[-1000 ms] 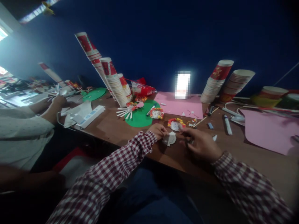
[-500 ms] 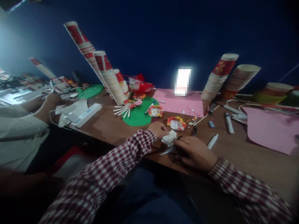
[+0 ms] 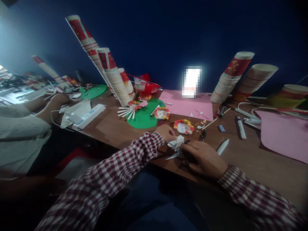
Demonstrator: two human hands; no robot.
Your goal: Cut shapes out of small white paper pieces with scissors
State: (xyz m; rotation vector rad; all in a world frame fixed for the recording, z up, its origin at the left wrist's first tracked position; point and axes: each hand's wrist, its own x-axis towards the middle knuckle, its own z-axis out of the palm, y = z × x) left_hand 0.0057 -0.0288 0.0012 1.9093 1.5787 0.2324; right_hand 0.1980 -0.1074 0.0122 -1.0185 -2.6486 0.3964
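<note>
Near the table's front edge, my left hand (image 3: 166, 132) pinches a small crumpled piece of white paper (image 3: 176, 141). My right hand (image 3: 204, 158) is wrapped round the dark handles of a pair of scissors (image 3: 173, 156). Their blades are parted and point left, with one blade up against the paper. Just beyond the paper lies a red and yellow ring with a white middle (image 3: 183, 127). A similar ring (image 3: 162, 113) sits on the edge of a green paper shape (image 3: 141, 120).
Tall stacks of paper cups (image 3: 115, 83) lean at the back left, others (image 3: 228, 77) at the back right. Pink paper (image 3: 187, 107) lies below a bright blurred screen (image 3: 192, 81). Markers (image 3: 241, 127) lie to the right. A power strip (image 3: 90, 116) is near a co-worker's arm (image 3: 44, 109).
The view has shifted slightly, so most things sit a little further right. Both hands keep hold of the paper and the scissors, whose blades stay parted. The co-worker's hand has moved slightly.
</note>
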